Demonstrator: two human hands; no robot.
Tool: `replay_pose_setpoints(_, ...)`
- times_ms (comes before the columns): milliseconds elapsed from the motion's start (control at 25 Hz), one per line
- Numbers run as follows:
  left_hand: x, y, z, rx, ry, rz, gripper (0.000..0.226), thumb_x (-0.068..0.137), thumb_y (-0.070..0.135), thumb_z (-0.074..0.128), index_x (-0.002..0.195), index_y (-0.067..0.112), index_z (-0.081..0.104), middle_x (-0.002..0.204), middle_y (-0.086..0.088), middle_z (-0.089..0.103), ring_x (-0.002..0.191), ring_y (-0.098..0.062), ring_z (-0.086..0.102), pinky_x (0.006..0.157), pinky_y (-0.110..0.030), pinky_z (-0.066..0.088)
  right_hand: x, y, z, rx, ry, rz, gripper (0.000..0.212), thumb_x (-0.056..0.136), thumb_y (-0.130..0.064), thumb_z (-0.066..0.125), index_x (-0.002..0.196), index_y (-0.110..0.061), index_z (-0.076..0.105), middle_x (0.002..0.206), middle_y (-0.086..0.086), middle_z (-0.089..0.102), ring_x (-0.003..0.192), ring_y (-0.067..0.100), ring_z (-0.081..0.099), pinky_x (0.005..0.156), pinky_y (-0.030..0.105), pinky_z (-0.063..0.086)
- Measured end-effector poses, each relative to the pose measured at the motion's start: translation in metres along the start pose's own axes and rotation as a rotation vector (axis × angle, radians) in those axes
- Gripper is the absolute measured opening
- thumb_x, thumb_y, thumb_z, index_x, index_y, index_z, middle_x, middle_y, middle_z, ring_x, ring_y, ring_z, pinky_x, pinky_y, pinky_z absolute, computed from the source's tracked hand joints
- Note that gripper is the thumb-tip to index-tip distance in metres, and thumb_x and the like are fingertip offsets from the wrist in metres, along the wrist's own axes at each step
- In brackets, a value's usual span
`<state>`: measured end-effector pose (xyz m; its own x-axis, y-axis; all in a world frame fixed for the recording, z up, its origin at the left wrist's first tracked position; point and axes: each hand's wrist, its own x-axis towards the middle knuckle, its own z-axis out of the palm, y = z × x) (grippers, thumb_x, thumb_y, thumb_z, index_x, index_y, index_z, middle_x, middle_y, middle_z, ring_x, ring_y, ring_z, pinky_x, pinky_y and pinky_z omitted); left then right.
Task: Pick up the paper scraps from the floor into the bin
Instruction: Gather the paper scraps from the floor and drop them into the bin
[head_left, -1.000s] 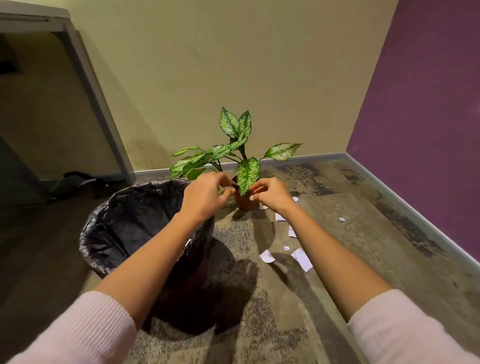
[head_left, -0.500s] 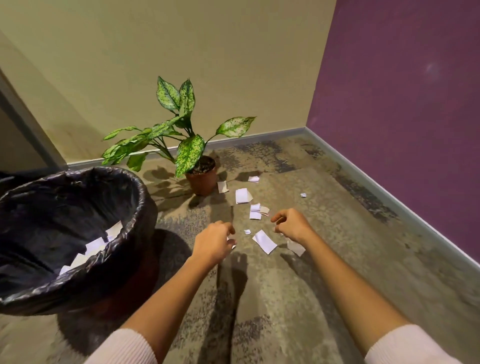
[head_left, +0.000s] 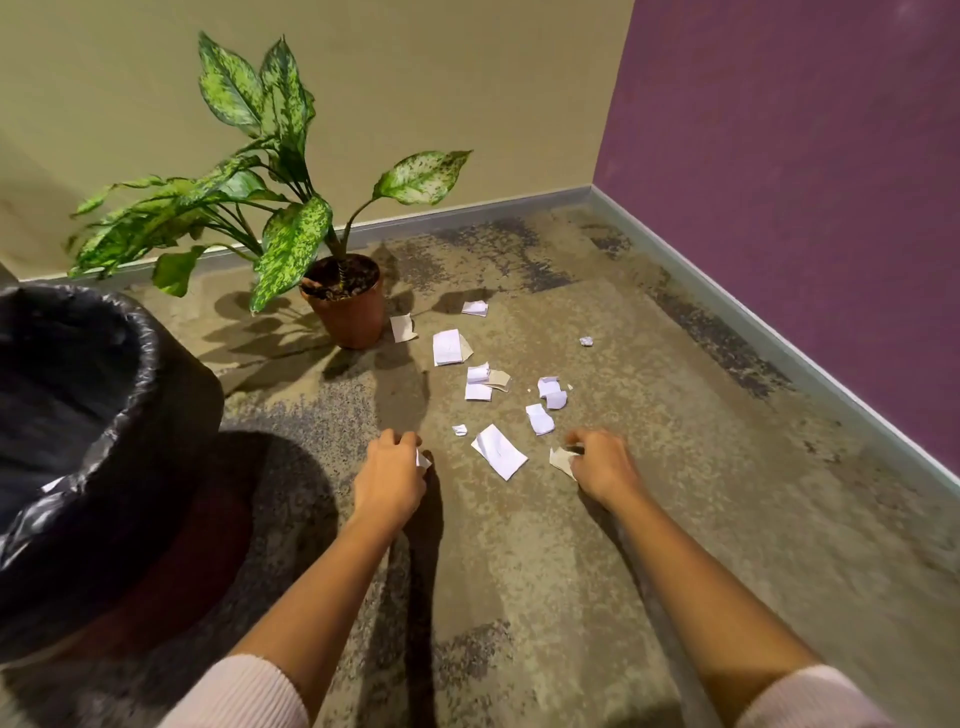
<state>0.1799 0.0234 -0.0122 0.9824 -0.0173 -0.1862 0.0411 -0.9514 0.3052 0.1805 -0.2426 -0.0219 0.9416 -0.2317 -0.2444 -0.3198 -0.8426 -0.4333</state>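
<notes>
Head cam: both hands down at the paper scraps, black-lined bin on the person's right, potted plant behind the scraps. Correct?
One error: the bin stands on the person's left, not the right, as the head view shows. The rest holds: left hand and right hand are down at the paper scraps, with the potted plant behind them.

One bin (head_left: 171, 571), lined with one black bag (head_left: 78, 358). One potted plant (head_left: 347, 312). Two hands: the left hand (head_left: 389, 480) pinches one white scrap (head_left: 422, 460), and the right hand (head_left: 602, 465) pinches one beige scrap (head_left: 561, 460). About thirteen more paper scraps (head_left: 498, 451) lie loose on the floor (head_left: 519, 571); some overlap, so the count is not exact. One paper sliver (head_left: 52, 484) shows inside the bin.
</notes>
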Motion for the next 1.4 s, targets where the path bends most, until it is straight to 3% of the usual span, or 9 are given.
replay_pose_setpoints(200, 0.009, -0.004, 0.003, 0.039, -0.038, -0.065, 0.039, 0.087, 0.011, 0.058, 0.125, 0.009, 0.048, 0.126, -0.015, 0.048, 0.122, -0.034, 0.043, 0.089, -0.048, 0.048, 0.009, -0.001, 0.017, -0.148, 0.029, 0.002, 0.035, 0.090, -0.011, 0.052, 0.125, -0.017, 0.054, 0.129, 0.014, 0.050, 0.123, 0.033, 0.042, 0.101, 0.038, 0.042)
replay_pose_setpoints(360, 0.015, -0.009, 0.006, -0.030, -0.018, -0.063, 0.024, 0.085, 0.010, 0.055, 0.110, 0.010, 0.053, 0.113, -0.014, 0.059, 0.110, -0.036, 0.054, 0.078, -0.046, 0.049, 0.011, -0.002, 0.017, -0.114, 0.010, 0.017, 0.031, 0.088, -0.016, 0.056, 0.119, -0.018, 0.058, 0.121, 0.012, 0.061, 0.123, 0.033, 0.044, 0.099, 0.040, 0.044)
replay_pose_setpoints(480, 0.020, -0.009, 0.007, -0.113, -0.004, -0.083, 0.004, 0.088, 0.017, 0.057, 0.086, 0.014, 0.055, 0.096, -0.010, 0.065, 0.097, -0.036, 0.061, 0.066, -0.037, 0.044, 0.012, -0.006, 0.014, 0.098, 0.026, 0.107, 0.014, 0.085, -0.022, 0.061, 0.097, -0.020, 0.069, 0.101, 0.009, 0.069, 0.106, 0.031, 0.059, 0.086, 0.039, 0.053)
replay_pose_setpoints(560, 0.025, -0.006, 0.007, -0.192, -0.031, -0.081, 0.017, 0.088, 0.029, 0.064, 0.080, 0.017, 0.056, 0.088, -0.006, 0.066, 0.093, -0.034, 0.063, 0.068, -0.036, 0.046, 0.014, -0.014, 0.014, 0.283, 0.034, 0.153, 0.014, 0.082, -0.025, 0.067, 0.093, -0.018, 0.072, 0.094, 0.007, 0.072, 0.090, 0.029, 0.065, 0.080, 0.036, 0.054)
replay_pose_setpoints(720, 0.041, 0.008, 0.008, -0.228, -0.071, -0.020, 0.026, 0.081, 0.037, 0.073, 0.102, 0.024, 0.066, 0.101, -0.002, 0.072, 0.101, -0.028, 0.064, 0.086, -0.041, 0.051, 0.019, -0.041, 0.025, 0.492, -0.072, 0.132, 0.018, 0.076, -0.020, 0.076, 0.090, -0.026, 0.068, 0.088, -0.002, 0.069, 0.066, 0.009, 0.064, 0.068, 0.024, 0.052)
replay_pose_setpoints(840, 0.055, 0.019, 0.012, -0.235, -0.067, 0.003, 0.046, 0.077, 0.037, 0.077, 0.119, 0.029, 0.060, 0.106, 0.000, 0.072, 0.106, -0.025, 0.064, 0.089, -0.041, 0.050, 0.024, -0.057, 0.040, 0.459, -0.122, 0.116, 0.027, 0.074, -0.022, 0.076, 0.098, -0.028, 0.066, 0.099, 0.004, 0.070, 0.091, 0.023, 0.067, 0.089, 0.039, 0.053)
replay_pose_setpoints(1000, 0.071, 0.027, 0.019, -0.129, -0.082, 0.020, 0.052, 0.079, 0.037, 0.074, 0.128, 0.031, 0.057, 0.117, 0.002, 0.070, 0.116, -0.024, 0.060, 0.098, -0.042, 0.041, 0.026, -0.060, 0.058, 0.162, -0.074, 0.033, 0.039, 0.082, -0.020, 0.065, 0.121, -0.025, 0.061, 0.116, 0.010, 0.063, 0.107, 0.031, 0.059, 0.087, 0.041, 0.053)
replay_pose_setpoints(1200, 0.080, 0.031, 0.021, -0.036, 0.003, 0.005, 0.031, 0.079, 0.032, 0.076, 0.108, 0.032, 0.066, 0.118, -0.001, 0.063, 0.117, -0.024, 0.052, 0.095, -0.044, 0.045, 0.029, -0.062, 0.062, -0.064, 0.015, -0.039, 0.027, 0.084, -0.020, 0.062, 0.110, -0.021, 0.064, 0.117, 0.010, 0.058, 0.119, 0.032, 0.042, 0.091, 0.039, 0.046)
replay_pose_setpoints(1400, 0.090, 0.039, 0.014, 0.063, -0.116, -0.017, 0.048, 0.071, 0.034, 0.082, 0.114, 0.025, 0.062, 0.123, -0.008, 0.056, 0.121, -0.029, 0.046, 0.096, -0.045, 0.044, 0.038, -0.063, 0.058, -0.004, -0.078, 0.031, 0.026, 0.082, -0.026, 0.067, 0.107, -0.020, 0.063, 0.121, 0.009, 0.054, 0.124, 0.033, 0.033, 0.102, 0.040, 0.037)
